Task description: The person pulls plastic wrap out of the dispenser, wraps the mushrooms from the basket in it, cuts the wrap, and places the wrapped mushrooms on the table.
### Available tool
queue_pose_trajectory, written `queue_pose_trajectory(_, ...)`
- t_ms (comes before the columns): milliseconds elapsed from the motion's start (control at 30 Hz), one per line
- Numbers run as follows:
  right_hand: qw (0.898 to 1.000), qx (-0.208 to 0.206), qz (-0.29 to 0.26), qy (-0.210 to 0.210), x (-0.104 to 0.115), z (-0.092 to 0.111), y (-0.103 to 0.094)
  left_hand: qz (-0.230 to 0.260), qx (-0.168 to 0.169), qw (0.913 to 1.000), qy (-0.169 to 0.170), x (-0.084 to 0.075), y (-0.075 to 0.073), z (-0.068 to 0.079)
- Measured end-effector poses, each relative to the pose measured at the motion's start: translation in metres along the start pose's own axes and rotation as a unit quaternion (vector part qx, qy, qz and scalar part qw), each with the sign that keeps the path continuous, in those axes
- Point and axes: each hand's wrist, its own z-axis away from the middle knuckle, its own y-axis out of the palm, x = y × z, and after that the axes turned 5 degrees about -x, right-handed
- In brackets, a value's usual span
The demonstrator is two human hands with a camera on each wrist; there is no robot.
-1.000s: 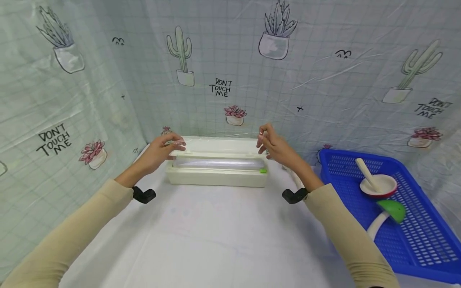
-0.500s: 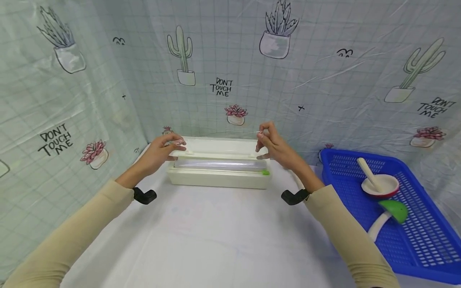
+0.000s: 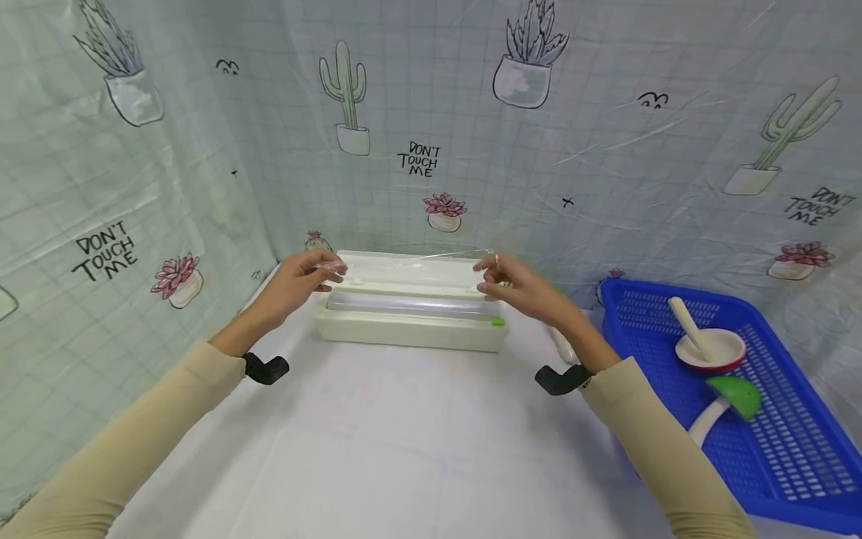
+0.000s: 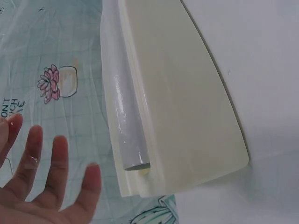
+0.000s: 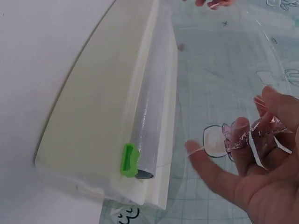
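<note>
An off-white cling film dispenser (image 3: pixel 412 333) lies lengthwise near the back of the table, its lid (image 3: pixel 404 271) raised. Inside rests a roll of cling film (image 3: pixel 411 305), and a green slide cutter (image 5: pixel 129 159) sits at the right end of its edge. Behind the box, my left hand (image 3: pixel 296 283) pinches a bunched bit of clear film between thumb and fingertips. Opposite, my right hand (image 3: pixel 528 288) pinches the other side of the film (image 5: pixel 240 138), which wrinkles over its fingers. The transparent sheet stretches between both hands, visible mainly by its shiny edge.
At the right stands a blue basket (image 3: pixel 801 516) with a red-and-white ladle (image 3: pixel 717 348) and a green ladle (image 3: pixel 737 395) with a white handle. A pale, elongated object (image 3: pixel 563 346) lies under my right wrist. A patterned curtain (image 3: pixel 471 165) hangs behind and at the left.
My right hand has turned and lowered slightly, its fingers pointing more to the left. The film's edge now shows as a line between the hands. The left hand has stayed almost still.
</note>
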Motion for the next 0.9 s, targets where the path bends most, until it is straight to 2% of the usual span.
queue_pose_trajectory(100,0.997,0.000,0.072,-0.001,0.003,0.007,-0.004,-0.015,-0.007,0.9996,-0.025,-0.006,-0.002,0.003)
queue_pose_trajectory(200,0.995,0.000,0.099,-0.008,0.007,0.011,-0.005,-0.028,-0.010,0.9988,-0.038,-0.011,-0.003,0.006)
queue_pose_trajectory(300,0.994,-0.018,0.104,-0.007,0.009,0.009,-0.007,-0.041,-0.014,0.9985,-0.033,-0.014,-0.006,0.004)
queue_pose_trajectory(433,0.993,-0.040,0.107,0.014,0.014,0.002,-0.011,-0.068,-0.025,0.9972,-0.019,-0.019,-0.008,-0.002)
queue_pose_trajectory(567,0.993,-0.034,0.111,0.034,0.014,0.004,-0.007,-0.079,-0.022,0.9956,-0.046,-0.022,-0.007,0.002)
queue_pose_trajectory(633,0.994,-0.016,0.104,0.024,0.011,0.012,-0.001,-0.060,-0.012,0.9955,-0.072,-0.019,-0.004,0.012)
queue_pose_trajectory(733,0.994,0.003,0.113,-0.003,0.002,0.029,0.013,-0.018,0.002,0.9966,-0.080,-0.004,0.004,0.029)
queue_pose_trajectory(800,0.993,0.001,0.114,-0.016,-0.004,0.040,0.022,0.011,-0.003,0.9979,-0.063,0.010,0.012,0.039)
queue_pose_trajectory(900,0.992,-0.024,0.125,-0.024,-0.007,0.051,0.033,0.022,-0.030,0.9992,-0.014,0.027,0.020,0.048)
